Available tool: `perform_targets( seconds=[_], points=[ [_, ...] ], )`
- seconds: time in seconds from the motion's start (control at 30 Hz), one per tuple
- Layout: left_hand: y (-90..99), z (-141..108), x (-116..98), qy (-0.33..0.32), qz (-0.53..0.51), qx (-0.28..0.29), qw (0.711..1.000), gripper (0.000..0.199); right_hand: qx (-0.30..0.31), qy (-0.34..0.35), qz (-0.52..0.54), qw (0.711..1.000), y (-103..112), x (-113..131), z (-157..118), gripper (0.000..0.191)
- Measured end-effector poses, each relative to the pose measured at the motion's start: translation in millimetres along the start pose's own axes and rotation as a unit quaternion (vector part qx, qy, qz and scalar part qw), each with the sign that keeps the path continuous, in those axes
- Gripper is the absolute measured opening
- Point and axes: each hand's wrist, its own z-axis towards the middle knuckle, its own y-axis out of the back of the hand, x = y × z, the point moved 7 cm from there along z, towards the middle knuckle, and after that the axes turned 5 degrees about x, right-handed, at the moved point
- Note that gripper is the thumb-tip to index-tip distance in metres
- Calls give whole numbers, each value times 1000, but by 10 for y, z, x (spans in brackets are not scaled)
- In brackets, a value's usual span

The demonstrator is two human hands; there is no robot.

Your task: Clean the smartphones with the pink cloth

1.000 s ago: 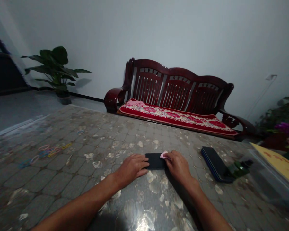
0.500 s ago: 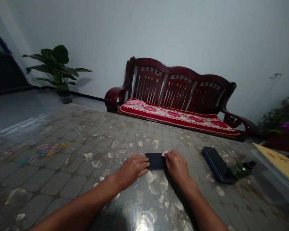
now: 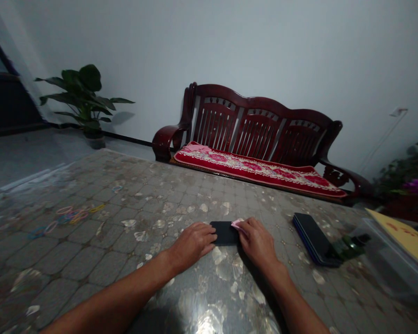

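A dark, flat rectangular phone (image 3: 225,233) lies on the patterned tablecloth between my hands. My left hand (image 3: 196,241) is closed at its left end, fingertips on the near and far edges. Bunched in my right hand (image 3: 257,237) is a small pink cloth (image 3: 237,224), pressed against the right end of the phone. The fingers of that hand are curled, and they hide most of the cloth and that end of the phone.
A stack of dark phones (image 3: 312,236) lies to the right, beside a green bottle (image 3: 351,247) and a clear plastic box (image 3: 386,255) with yellow paper (image 3: 402,232) on top. Colored rubber bands (image 3: 73,215) lie at left. A wooden bench (image 3: 257,125) stands behind the table.
The pink cloth in my right hand has shifted slightly left over the phone, and a little more of it shows. My left hand stays at the phone's left end.
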Motion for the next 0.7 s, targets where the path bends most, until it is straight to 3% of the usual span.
perform_targets(
  seconds=[0.13,0.33,0.57,0.7],
  points=[
    [2,-2,-6,-3,-5,7,1000,14,13,5,5,1000,-51,29,50,37],
    [3,1,-17,-8,-2,7,1000,13,-5,-65,-14,998,-46,-150,119,39],
    [20,18,-44,-2,8,18,1000,12,22,16,31,999,-115,114,139,37],
    [19,26,-57,-7,12,24,1000,10,6,-9,24,1000,-81,-10,144,38]
  ],
)
